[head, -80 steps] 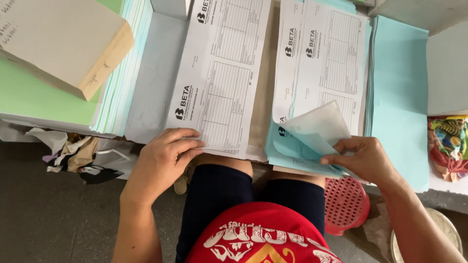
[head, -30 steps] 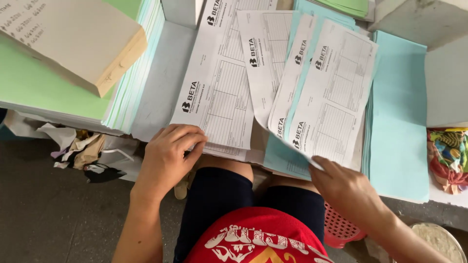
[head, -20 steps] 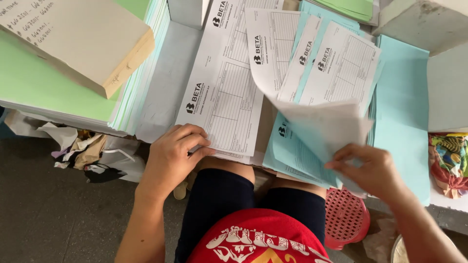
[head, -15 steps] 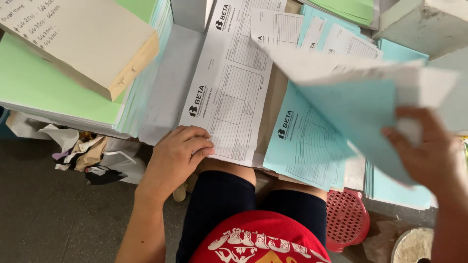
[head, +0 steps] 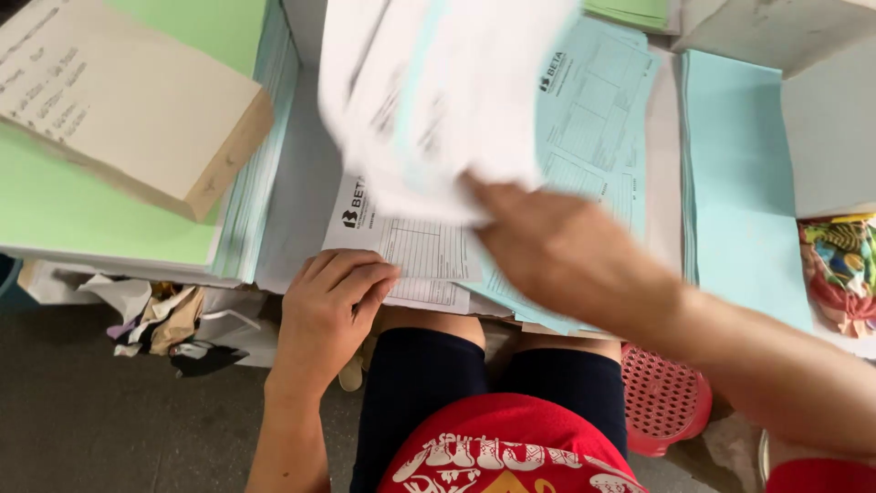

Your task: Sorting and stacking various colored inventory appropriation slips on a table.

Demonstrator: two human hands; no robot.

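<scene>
My right hand (head: 552, 251) holds a blurred bundle of white and pale blue printed sheets (head: 438, 100) up over the left pile. Under it lies a pile of white printed forms (head: 415, 251). On that pile's near left corner rests my left hand (head: 333, 301), its fingers curled and pressing down on the paper. To the right, a pale blue printed form (head: 593, 128) tops a second pile. I sit with my knees under the table edge, in dark shorts and a red shirt.
A thick block of beige paper (head: 128, 110) lies on green sheets (head: 82, 219) at the left. Plain pale blue sheets (head: 739, 183) lie at the right, beside colourful cloth (head: 839, 269). A red plastic basket (head: 666, 402) and crumpled scraps (head: 164, 315) are on the floor.
My right hand lifted several sheets off the right pile and swung them up and leftward over the white pile. The left hand stayed on the white pile's corner.
</scene>
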